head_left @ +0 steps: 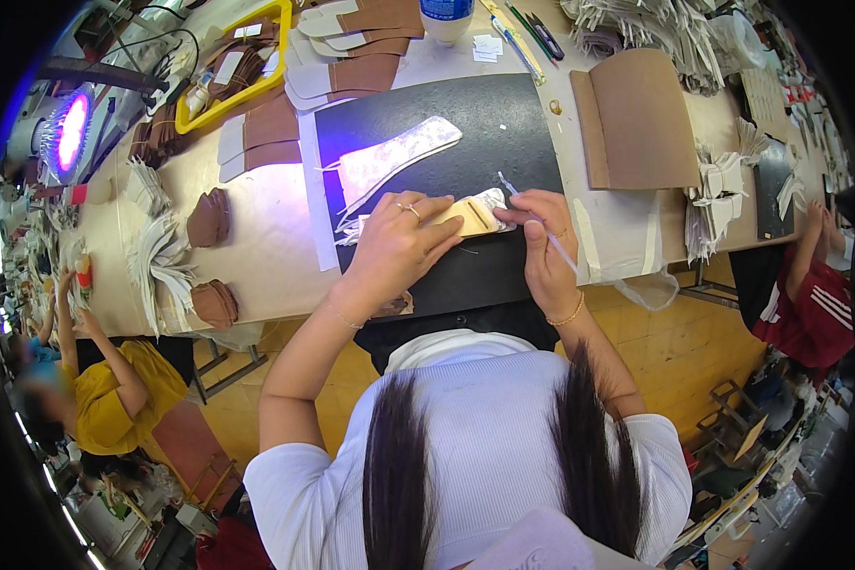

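Over the black mat (503, 123), left fingers (437, 228) clasp a yellow block (475, 217); right fingers (539, 207) grip a stick (562, 253) (thin, pale).

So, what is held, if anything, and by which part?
The right hand holds a slim pale stick around its middle. The left hand touches a flat yellow block; its grip there is unclear.

A workshop is showing itself here: stacks of cut brown pieces (363, 78) and bundles of white strips (161, 249) are crowding a long table (268, 223). A person in yellow (114, 404) and a person in red (809, 309) are working nearby.
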### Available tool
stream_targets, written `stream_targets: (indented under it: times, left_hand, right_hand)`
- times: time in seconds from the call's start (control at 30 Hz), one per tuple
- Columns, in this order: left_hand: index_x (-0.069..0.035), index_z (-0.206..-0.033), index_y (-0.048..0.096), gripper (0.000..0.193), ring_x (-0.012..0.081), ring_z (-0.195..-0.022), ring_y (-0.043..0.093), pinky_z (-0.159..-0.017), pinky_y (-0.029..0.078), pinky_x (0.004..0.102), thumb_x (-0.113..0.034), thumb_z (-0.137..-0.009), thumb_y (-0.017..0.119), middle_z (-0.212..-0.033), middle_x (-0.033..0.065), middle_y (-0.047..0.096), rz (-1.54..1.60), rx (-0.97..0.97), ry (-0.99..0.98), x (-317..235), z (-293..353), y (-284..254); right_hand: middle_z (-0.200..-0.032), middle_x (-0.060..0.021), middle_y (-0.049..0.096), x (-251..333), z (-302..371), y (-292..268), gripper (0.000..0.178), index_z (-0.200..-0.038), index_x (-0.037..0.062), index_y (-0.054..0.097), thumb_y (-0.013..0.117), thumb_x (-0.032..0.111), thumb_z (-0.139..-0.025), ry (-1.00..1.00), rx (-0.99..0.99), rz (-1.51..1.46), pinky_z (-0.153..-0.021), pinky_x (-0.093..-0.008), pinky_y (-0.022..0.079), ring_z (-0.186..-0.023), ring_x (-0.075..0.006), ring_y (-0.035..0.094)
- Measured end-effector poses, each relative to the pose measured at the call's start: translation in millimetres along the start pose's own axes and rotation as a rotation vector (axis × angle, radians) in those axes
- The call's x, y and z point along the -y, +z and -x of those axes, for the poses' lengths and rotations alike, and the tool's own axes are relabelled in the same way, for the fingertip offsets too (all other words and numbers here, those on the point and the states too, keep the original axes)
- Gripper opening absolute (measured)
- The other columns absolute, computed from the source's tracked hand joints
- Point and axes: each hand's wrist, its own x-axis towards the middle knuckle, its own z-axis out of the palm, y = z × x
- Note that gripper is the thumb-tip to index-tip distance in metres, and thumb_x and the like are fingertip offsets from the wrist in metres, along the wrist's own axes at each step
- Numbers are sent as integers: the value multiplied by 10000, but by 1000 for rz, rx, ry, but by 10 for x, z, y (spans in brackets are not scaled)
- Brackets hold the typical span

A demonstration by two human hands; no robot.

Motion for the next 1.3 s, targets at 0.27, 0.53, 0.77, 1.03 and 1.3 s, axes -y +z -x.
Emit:
stream_targets:
  times: [0.27, 0.53, 0.77, 1.03, 1.3]
  left_hand:
    - [-108, -979, 794, 214, 239, -938, 651, -817, 513, 366, -179, -780, 828, -1124, 54, 725, -2, 7, 2, -1, -4, 49]
    - [-97, -963, 775, 206, 224, -903, 651, -739, 496, 356, -180, -779, 819, -1113, 61, 731, -85, -20, 54, -37, -21, 70]
    - [-95, -973, 767, 216, 225, -898, 647, -745, 498, 360, -194, -785, 811, -1123, 71, 728, -101, -7, 59, -44, -20, 71]
    - [-79, -971, 747, 197, 210, -909, 627, -761, 473, 353, -215, -828, 761, -1124, 77, 724, -119, -11, 79, -48, -15, 75]
    - [-87, -977, 759, 194, 212, -863, 617, -750, 484, 353, -199, -819, 779, -1125, 75, 726, -127, -4, 69, -48, -6, 79]
  right_hand:
    - [-1238, -152, 502, 10, -3, -3, 351, -1235, -26, 574, 429, 267, -1106, 25, -7, -38, -948, -345, 555, -1071, -293, 703]
    - [-1023, -136, 681, 89, -90, -34, 234, -1036, 10, 691, 558, 203, -1048, -149, 30, 292, -859, -369, 523, -915, -289, 702]
    - [-931, -40, 737, 113, -144, 12, 89, -991, 75, 706, 688, 149, -945, -272, 45, 397, -799, -354, 463, -833, -218, 687]
    - [-948, -18, 745, 131, -158, 21, 125, -993, 97, 698, 738, 170, -899, -308, 66, 489, -773, -344, 448, -813, -189, 679]
    - [-944, -40, 735, 159, -134, -34, 131, -929, 78, 681, 699, 207, -940, -291, 116, 566, -840, -377, 488, -819, -226, 676]
